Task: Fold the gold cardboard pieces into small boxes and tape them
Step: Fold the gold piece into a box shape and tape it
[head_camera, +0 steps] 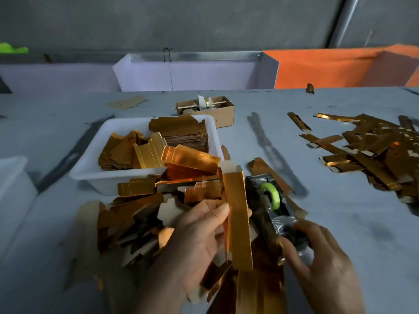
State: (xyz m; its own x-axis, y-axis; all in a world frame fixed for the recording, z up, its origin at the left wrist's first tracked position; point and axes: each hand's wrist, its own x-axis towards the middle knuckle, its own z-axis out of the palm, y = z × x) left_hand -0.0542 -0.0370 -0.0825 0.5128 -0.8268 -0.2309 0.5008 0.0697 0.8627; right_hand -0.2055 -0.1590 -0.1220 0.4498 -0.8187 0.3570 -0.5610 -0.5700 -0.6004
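While the left hand holds a folded gold box upright, fingers clamped on it above the loose gold pieces, the right hand grips the near end of the black tape dispenser, fingers curled round it. More flat pieces fill the white tray on the grey surface.

Tray w/ flat pieces sits centre-left on bench; small carton behind it. Tape dispenser right of tray, folded boxes far right, loose pieces in front.
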